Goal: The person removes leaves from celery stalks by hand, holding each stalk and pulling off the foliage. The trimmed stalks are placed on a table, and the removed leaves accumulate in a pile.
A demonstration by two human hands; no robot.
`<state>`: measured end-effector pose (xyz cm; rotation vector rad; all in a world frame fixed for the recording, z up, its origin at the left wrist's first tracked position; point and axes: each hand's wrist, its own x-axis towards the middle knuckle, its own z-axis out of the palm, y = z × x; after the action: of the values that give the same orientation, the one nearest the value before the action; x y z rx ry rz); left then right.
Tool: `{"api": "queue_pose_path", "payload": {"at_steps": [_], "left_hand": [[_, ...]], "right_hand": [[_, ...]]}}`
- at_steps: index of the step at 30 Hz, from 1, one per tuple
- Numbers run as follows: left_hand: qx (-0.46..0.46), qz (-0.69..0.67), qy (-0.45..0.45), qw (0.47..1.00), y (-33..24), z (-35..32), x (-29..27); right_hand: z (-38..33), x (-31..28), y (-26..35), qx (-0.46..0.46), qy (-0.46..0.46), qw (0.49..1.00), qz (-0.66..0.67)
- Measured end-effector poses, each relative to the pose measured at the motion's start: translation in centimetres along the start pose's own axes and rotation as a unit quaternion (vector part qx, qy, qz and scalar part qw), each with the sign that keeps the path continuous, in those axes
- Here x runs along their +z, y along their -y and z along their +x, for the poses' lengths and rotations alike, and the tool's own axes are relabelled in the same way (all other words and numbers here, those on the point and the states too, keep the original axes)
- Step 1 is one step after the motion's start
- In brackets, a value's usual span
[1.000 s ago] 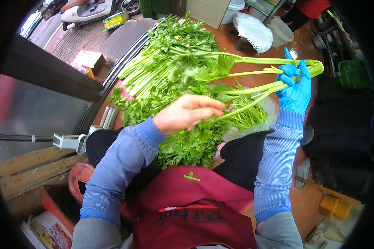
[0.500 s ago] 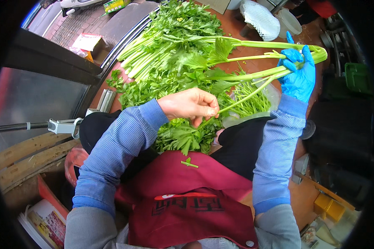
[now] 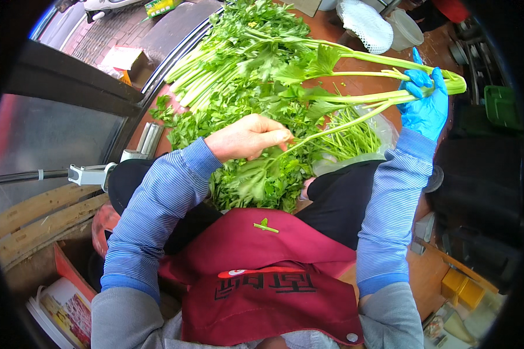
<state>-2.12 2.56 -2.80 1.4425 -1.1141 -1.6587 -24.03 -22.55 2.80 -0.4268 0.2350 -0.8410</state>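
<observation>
My right hand [image 3: 426, 107], in a blue glove, is closed around the lower stalks of a celery bunch [image 3: 384, 99] near its pale base. The stalks spread leftward from it, their leafy ends over the greens. My bare left hand [image 3: 247, 138] is closed, fingertips pinching one thin side stalk near its leaves, which hang blurred below the hand. Beneath lies a heap of loose celery leaves [image 3: 215, 131]. Beyond it is a pile of whole celery [image 3: 201, 78]. A clear plastic bag with thin trimmed stalks [image 3: 352, 138] sits under the held bunch.
A small green scrap [image 3: 265, 225] rests on my maroon apron [image 3: 262, 250]. At the far right stand a stool with a white mesh cover [image 3: 365, 26] and a translucent bucket [image 3: 406, 30]. A dark-framed glass door [image 3: 52, 131] stands at left, a green bin [image 3: 502, 107] at right.
My left hand has moved left and slightly up along the side stalk toward its leaves. My right hand has shifted slightly right and down with the celery bunch.
</observation>
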Motion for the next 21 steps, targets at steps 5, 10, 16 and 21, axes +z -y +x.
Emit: {"api": "queue_pose_path", "payload": {"at_steps": [5, 10, 16, 21], "left_hand": [[0.109, 0.077, -0.041, 0.99, 0.5, -0.3, 0.0], [0.118, 0.347, -0.097, 0.925, -0.8, -0.5, 1.5], [-0.042, 0.014, -0.031, 0.999, 0.4, 0.7, 1.5], [0.063, 0.13, -0.12, 0.982, 1.5, 0.5, 1.6]], "right_hand": [[-0.1, 0.0, 0.1, 0.0, -0.006, 1.0, -0.008], [0.0, 0.3, -0.5, -0.034, -0.02, 0.998, -0.053], [-0.2, 0.4, -0.9, -0.102, -0.076, 0.989, -0.076], [-0.3, 0.8, -1.0, -0.108, -0.084, 0.988, -0.066]]}}
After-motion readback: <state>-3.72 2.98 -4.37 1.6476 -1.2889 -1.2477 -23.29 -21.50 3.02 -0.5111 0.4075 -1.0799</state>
